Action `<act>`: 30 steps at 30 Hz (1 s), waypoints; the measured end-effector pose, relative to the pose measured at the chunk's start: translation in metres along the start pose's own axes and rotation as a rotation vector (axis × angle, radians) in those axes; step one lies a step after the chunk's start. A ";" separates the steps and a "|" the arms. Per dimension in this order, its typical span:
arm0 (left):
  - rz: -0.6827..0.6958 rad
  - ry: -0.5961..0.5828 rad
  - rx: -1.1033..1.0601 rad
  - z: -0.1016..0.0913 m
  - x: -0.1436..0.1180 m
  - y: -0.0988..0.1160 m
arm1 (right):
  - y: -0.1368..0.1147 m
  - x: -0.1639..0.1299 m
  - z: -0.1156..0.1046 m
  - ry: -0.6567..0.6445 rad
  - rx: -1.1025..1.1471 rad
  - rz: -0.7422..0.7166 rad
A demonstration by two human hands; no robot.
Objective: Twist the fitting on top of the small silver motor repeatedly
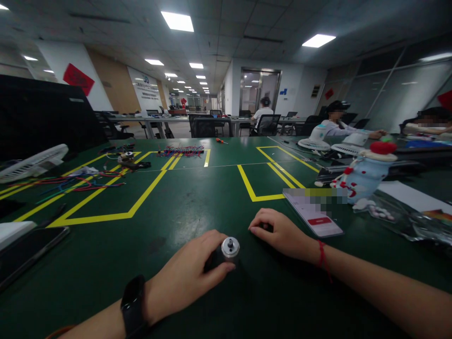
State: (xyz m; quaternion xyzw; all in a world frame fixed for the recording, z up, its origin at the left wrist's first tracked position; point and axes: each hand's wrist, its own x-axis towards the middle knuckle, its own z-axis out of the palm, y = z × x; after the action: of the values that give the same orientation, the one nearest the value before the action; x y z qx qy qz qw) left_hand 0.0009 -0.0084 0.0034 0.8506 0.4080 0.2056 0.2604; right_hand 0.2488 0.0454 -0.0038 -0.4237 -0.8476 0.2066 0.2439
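My left hand [192, 270] is wrapped round a small cylindrical motor [230, 248] that stands upright on the green table. Its round silver end, with a short dark shaft in the middle, faces up between thumb and fingers; most of its body is hidden by the hand. To the right, my right hand [273, 230] rests on the table with its fingers loosely curled in, apart from the motor. Nothing shows between those fingers. Just beyond this hand lies a phone [319, 219] with a lit screen.
Yellow tape [270, 197] marks the table [190, 197]. Loose wires [84, 183] and a wire bundle [181, 151] lie left; an orange screwdriver [221, 141] lies far back. At right stand a light-blue snowman-like figure [369, 174] and white fans [315, 139], with a person [339, 127] behind.
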 end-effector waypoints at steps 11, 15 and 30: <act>-0.009 0.008 0.018 0.005 0.001 -0.004 | -0.050 -0.004 0.011 0.108 0.252 -0.181; -0.019 0.008 0.022 0.005 0.001 -0.003 | -0.061 -0.001 0.011 0.159 0.308 -0.153; -0.030 0.010 0.012 0.003 0.000 -0.004 | -0.027 -0.020 0.002 -0.171 0.108 -0.054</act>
State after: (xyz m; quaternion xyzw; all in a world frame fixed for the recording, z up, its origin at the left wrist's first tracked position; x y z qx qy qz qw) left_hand 0.0001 -0.0073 -0.0013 0.8447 0.4233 0.2036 0.2565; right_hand 0.2412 0.0134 0.0049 -0.3677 -0.8640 0.2806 0.1987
